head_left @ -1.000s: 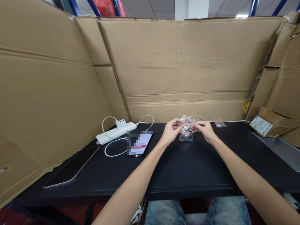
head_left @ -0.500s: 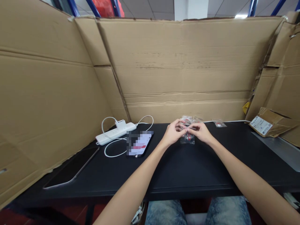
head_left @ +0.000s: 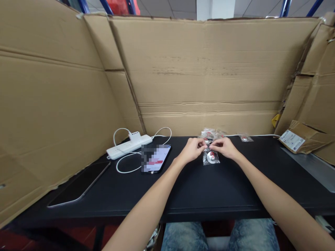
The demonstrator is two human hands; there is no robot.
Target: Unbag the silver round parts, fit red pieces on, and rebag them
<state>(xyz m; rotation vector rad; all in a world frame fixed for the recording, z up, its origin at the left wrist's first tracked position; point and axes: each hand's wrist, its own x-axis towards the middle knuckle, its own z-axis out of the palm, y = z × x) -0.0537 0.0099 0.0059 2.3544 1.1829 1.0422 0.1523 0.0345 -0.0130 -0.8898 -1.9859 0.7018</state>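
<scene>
My left hand (head_left: 194, 149) and my right hand (head_left: 225, 147) face each other over the black table, fingertips pinched at the upper edge of a small clear plastic bag (head_left: 205, 160). Inside that bag, a round silver disc with a red mark (head_left: 211, 157) shows below my fingers. Just beyond my hands lies a pile of similar clear bags (head_left: 215, 133), partly covered by my fingers. One more small bag (head_left: 245, 138) rests apart to the right of the pile.
Left of my hands lie a phone (head_left: 158, 160) with a cable plugged in, a white power strip (head_left: 128, 147) and a dark tablet-like panel (head_left: 81, 184). An opened cardboard package (head_left: 303, 137) sits at the right. Cardboard walls (head_left: 209, 76) enclose the table (head_left: 214, 195).
The bag between my hands has come slightly nearer and lower, and its silver disc shows more fully. My fingertips have moved a little apart, uncovering more of the pile behind.
</scene>
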